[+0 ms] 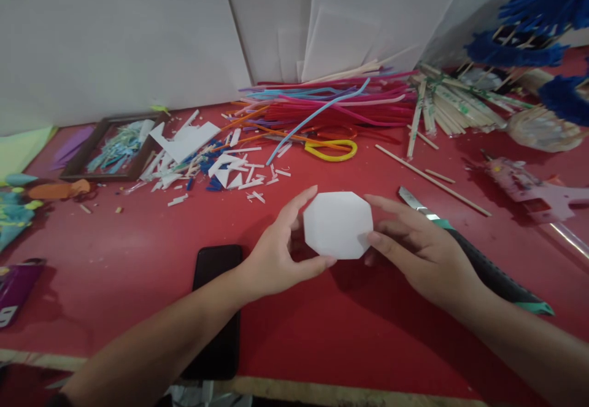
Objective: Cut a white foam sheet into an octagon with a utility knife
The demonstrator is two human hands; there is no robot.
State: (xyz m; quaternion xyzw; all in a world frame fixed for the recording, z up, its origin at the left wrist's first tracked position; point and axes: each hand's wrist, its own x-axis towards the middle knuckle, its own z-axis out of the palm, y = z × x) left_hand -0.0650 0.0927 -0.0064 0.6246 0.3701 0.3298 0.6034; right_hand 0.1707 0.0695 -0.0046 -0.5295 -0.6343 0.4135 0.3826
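A white eight-sided piece of foam board or card [338,224] is held up between both hands, above the red tabletop. My left hand [288,250] grips its left side, thumb along the lower edge and fingers at the upper left corner. On the right edge, my right hand [414,241] pinches it, with the thumb on the front face and fingers behind. A black smartphone [216,327] lies partly under my left forearm. Beside my right hand rests a utility knife [478,259] with its blade out.
White scraps [234,170] lie at the back left near a brown frame [76,170]. Yellow-handled scissors [331,150] sit before a pile of pipe cleaners [340,109]. To the right are wooden sticks [432,180], bundled chopsticks [455,103] and a pink glue gun [529,189].
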